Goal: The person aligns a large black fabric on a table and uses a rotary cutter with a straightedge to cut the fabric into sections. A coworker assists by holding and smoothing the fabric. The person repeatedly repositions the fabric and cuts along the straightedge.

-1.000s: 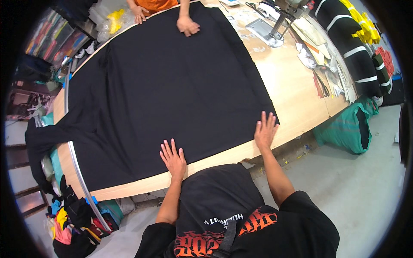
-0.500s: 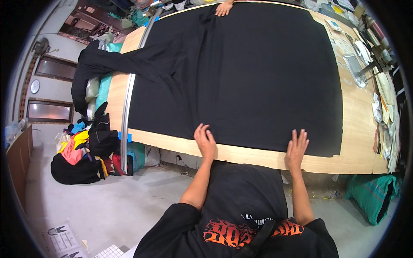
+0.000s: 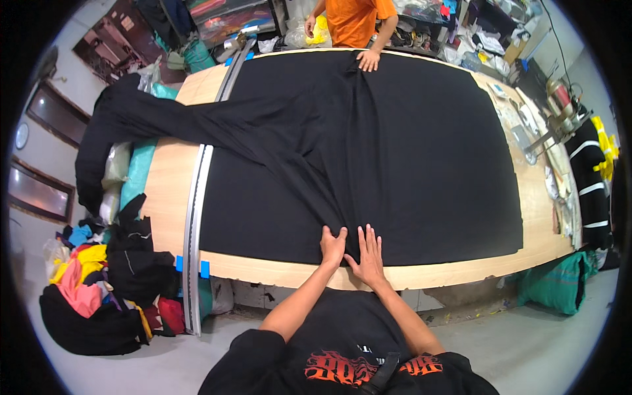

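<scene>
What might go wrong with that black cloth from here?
Folds in the cloth run from near the left hand and right hand to the co-worker's hand; they might get pressed into creases. If these hands pull unevenly, the cloth could skew. Its tail crosses the rail and hangs past the table, so it may snag or drag.

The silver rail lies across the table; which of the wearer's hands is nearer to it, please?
Left. The left hand is on the black fabric, right of the silver rail; the right hand lies farther right.
</scene>
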Demonstrator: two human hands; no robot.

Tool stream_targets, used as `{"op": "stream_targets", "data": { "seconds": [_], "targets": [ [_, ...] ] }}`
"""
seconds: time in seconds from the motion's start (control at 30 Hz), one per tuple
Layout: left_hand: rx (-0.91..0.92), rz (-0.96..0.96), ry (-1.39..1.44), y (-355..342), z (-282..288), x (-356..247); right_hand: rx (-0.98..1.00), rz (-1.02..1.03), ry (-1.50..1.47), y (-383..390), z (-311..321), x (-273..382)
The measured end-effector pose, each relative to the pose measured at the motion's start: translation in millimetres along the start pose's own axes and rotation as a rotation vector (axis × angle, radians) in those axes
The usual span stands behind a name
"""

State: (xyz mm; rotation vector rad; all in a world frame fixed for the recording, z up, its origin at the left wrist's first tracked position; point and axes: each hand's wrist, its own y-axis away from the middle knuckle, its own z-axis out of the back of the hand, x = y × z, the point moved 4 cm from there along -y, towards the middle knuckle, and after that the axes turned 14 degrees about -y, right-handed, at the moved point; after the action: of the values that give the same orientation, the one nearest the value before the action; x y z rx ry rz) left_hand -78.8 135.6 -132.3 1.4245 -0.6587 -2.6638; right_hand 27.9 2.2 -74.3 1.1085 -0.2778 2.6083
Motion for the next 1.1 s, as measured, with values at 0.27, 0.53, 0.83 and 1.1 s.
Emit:
{"op": "stream_targets", "data": {
  "seconds": [0.27, 0.53, 0.83, 1.1],
  "targets": [
    [0.446, 0.283, 0.629, -30.2, 28.5, -7.1, 0.018, -0.22, 0.257, 18.4, -31.3, 16.1],
    [-0.021, 0.277, 0.884, -218.1, 152.2, -67.0, -0.015, -0.302, 0.294, 15.4, -43.8, 29.6],
    [-0.292, 0.142, 0.796, -422.3, 335.9, -153.1, 0.053, -0.404, 0.304, 8.0, -40.2, 33.9],
    [-0.247, -0.033, 0.567, -487.0, 506.7, -138.7, 0.062, -0.362, 0.309, 7.1, -36.3, 27.2]
  ]
}}
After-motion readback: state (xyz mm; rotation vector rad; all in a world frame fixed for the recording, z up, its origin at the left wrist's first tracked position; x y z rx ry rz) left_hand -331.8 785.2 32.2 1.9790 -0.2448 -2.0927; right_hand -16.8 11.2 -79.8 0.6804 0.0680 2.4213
